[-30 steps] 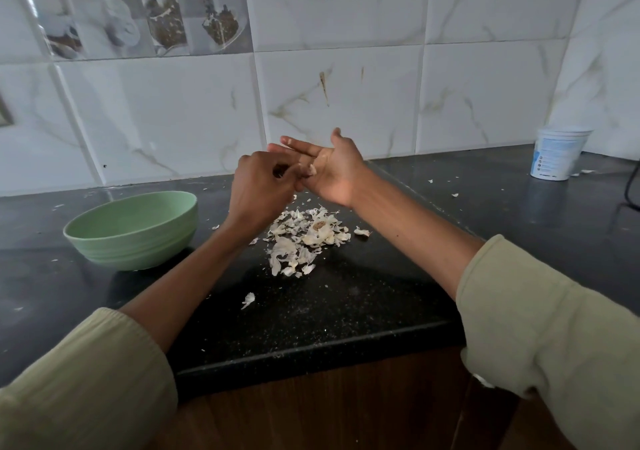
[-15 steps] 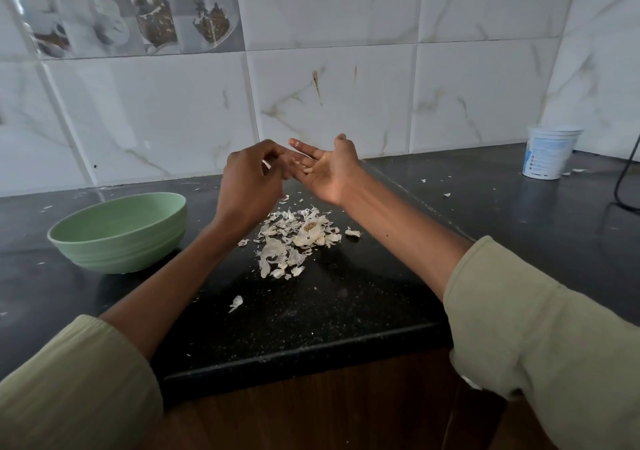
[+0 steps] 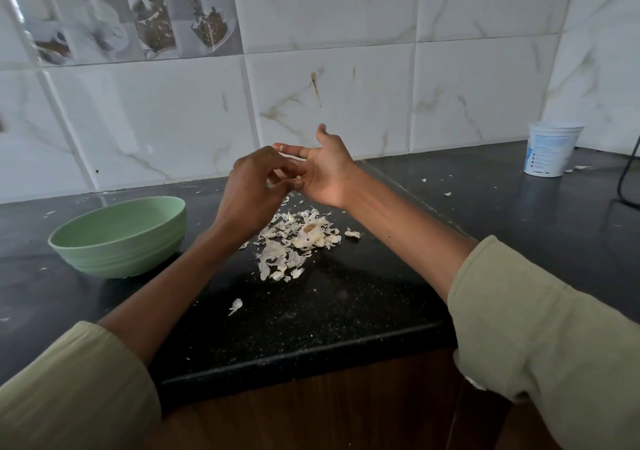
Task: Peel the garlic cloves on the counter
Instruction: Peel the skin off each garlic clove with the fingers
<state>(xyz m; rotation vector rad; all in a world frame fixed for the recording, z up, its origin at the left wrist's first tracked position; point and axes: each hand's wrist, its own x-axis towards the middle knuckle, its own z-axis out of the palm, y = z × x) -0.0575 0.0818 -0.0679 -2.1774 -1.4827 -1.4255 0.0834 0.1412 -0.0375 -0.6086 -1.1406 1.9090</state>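
Above the worktop, the left hand curls its fingers on a small garlic clove against the flat right hand, right over the pile of skins.

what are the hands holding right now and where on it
The left hand pinches something small and pale at its fingertips, too hidden to identify. The right hand is open, holding nothing.

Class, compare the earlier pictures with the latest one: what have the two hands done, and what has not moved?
The left hand, fingers curled, keeps picking at the open right hand above the heap; neither hand has left the other, and whatever the left pinches is too small to name. The garlic skins, green bowl and white tub lie as before.
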